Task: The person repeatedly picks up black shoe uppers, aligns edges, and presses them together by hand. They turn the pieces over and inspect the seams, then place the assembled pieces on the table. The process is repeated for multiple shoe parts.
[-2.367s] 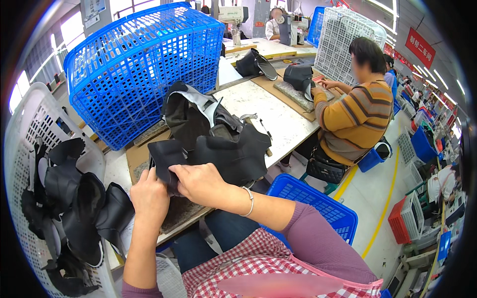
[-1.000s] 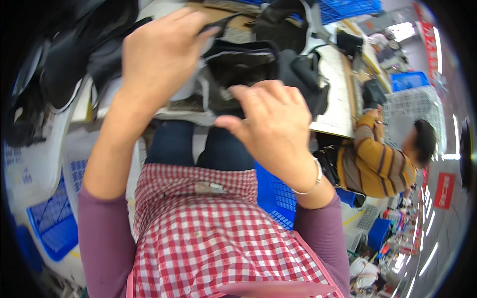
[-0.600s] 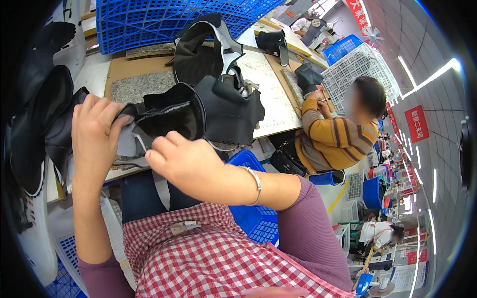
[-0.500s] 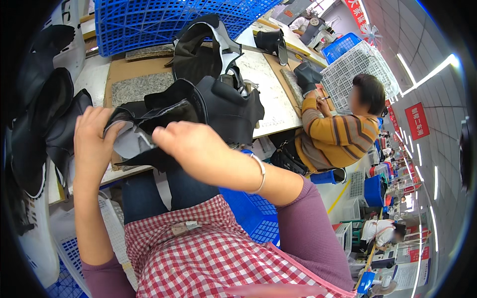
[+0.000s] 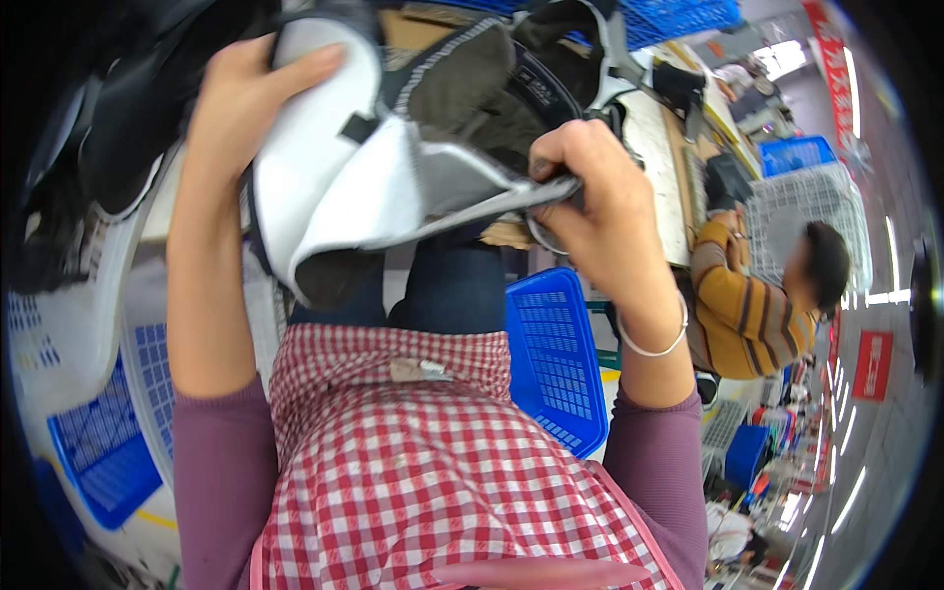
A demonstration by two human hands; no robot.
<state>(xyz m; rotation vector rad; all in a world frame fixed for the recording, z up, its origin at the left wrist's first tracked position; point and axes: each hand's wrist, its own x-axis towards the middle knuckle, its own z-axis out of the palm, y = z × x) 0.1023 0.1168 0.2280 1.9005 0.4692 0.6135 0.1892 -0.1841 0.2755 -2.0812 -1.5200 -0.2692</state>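
Observation:
A boot upper [image 5: 359, 192], its white lining and dark fuzzy inside turned toward me, is stretched between my hands above the front of the bench. My left hand [image 5: 238, 110] grips its white-lined part at the left, thumb lying over the face and fingers behind. On the right, my right hand [image 5: 598, 192] pinches the dark edge between thumb and curled fingers. The shaft's fuzzy lining [image 5: 447, 84] opens away from me. Just behind it stands another boot upper [image 5: 570, 28] with a pale edge. Several black uppers [image 5: 123, 147] lie left of my left hand.
A blue basket [image 5: 560, 364] stands below at the right of my lap, and white crates [image 5: 147, 364] stand at the left. A co-worker in a striped top [image 5: 752, 295] works at the bench on the right, beside a white crate [image 5: 806, 211]. Beyond the bench is a blue crate [image 5: 678, 20].
My hands have moved apart, the right one swinging outward to the right. The upper is now lifted and spread, showing its white lining. The view has shifted, so the co-worker appears farther right.

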